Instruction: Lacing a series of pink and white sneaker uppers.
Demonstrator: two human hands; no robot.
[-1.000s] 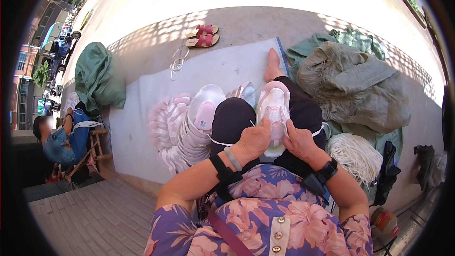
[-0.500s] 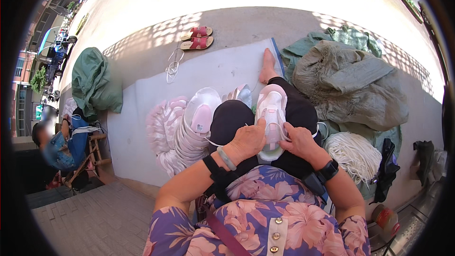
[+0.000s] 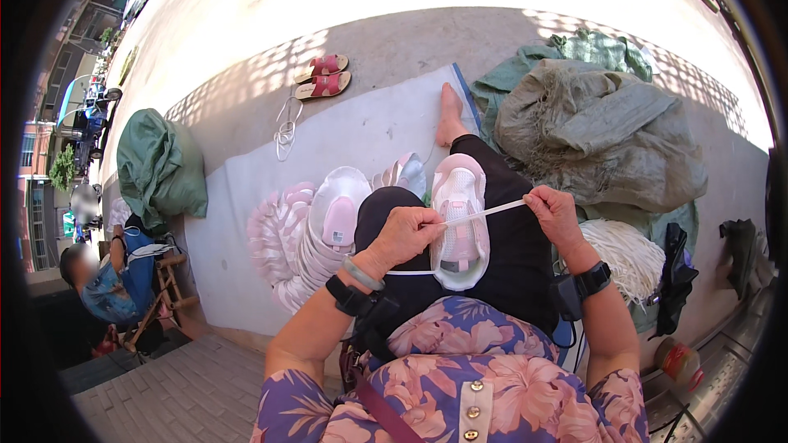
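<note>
A white and pink shoe upper (image 3: 464, 180) rests across my thighs, its toe end pointing away from me. Over it a flat white shoelace (image 3: 497, 209) is stretched tight between my two hands. My left hand (image 3: 406, 236) pinches the lace at the shoe's left side, and a loose strand (image 3: 410, 273) hangs below that hand. To the right of the shoe, my right hand (image 3: 556, 213) is raised with thumb and fingers closed on the lace.
Left of my knee lies a fanned stack of similar white and pink uppers (image 3: 283, 230) on a pale sheet (image 3: 234, 197). A bundle of white laces (image 3: 628, 258) and big woven sacks (image 3: 591, 123) are on the right. Red sandals (image 3: 324, 84) lie ahead; a seated person (image 3: 111, 287) is far left.
Both hands were down on the shoe's sides. Now my right hand has moved up and right, drawing the lace taut, while my left hand has shifted slightly left.
</note>
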